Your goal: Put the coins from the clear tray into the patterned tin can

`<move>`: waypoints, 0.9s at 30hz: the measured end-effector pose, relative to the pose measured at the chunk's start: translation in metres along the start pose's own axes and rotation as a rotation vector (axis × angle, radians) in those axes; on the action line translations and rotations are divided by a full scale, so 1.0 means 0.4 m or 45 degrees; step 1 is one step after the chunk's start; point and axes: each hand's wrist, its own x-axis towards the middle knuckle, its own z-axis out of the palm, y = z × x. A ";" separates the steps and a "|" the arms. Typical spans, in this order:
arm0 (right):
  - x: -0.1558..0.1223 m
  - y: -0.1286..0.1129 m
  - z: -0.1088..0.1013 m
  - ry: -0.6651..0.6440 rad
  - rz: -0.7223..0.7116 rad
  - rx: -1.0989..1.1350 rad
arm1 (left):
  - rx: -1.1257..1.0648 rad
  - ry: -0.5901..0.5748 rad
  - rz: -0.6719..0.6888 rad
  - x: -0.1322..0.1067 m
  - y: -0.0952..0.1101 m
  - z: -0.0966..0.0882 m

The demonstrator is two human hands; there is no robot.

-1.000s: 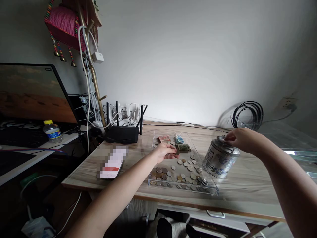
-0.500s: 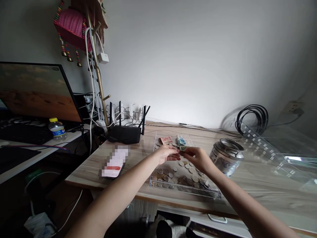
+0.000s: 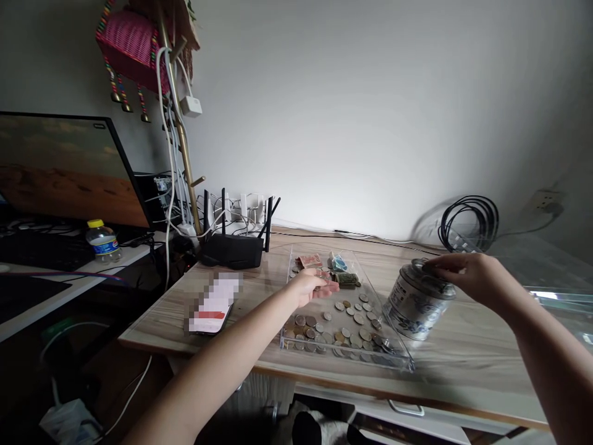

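Note:
My left hand (image 3: 314,288) hovers over a clear plastic tray (image 3: 343,356), palm turned up and fingers stretched out; whether a coin lies in the palm I cannot make out. Over the mouth of a silver tin can (image 3: 417,306) is my right hand (image 3: 467,276), fingers pressed together and pointing at the opening; anything pinched there is hidden. Loose coins (image 3: 358,319) lie across the tray, thickest along its near edge. Toward its far end rest a reddish banknote (image 3: 309,261), a blue one (image 3: 339,263) and a folded green banknote (image 3: 346,279).
A phone (image 3: 214,306) with a blurred screen and a black router (image 3: 234,250) are on the left of the desk. Coiled black cable (image 3: 469,224) and a clear plastic piece (image 3: 556,278) are on the right. A bottle (image 3: 104,241) stands by the monitor (image 3: 60,167).
My right hand has moved right, from beside my left hand over the tray to the mouth of the tin can. My left hand has stayed nearly in place.

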 end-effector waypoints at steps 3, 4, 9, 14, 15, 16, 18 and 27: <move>0.006 0.016 0.007 -0.019 -0.017 -0.072 | 0.003 -0.014 0.000 -0.001 0.002 -0.001; 0.008 0.020 0.007 -0.027 0.000 -0.113 | 0.004 -0.031 -0.011 -0.001 0.002 -0.002; 0.023 0.012 -0.001 -0.125 -0.016 -0.253 | -0.006 -0.126 -0.113 0.006 0.000 -0.005; 0.039 -0.007 -0.008 -0.279 -0.094 -0.263 | -0.013 -0.130 -0.165 0.019 -0.003 -0.009; 0.036 -0.010 -0.010 -0.284 -0.101 -0.264 | -0.010 -0.136 -0.167 0.021 -0.003 -0.010; 0.029 -0.014 -0.011 -0.241 -0.108 -0.269 | -0.007 -0.137 -0.167 0.021 -0.004 -0.011; 0.004 -0.036 -0.006 0.027 -0.104 -0.269 | -0.016 -0.135 -0.168 0.019 -0.003 -0.012; -0.111 -0.276 0.207 -0.174 -0.632 0.091 | 0.016 -0.382 -0.291 0.004 0.002 -0.011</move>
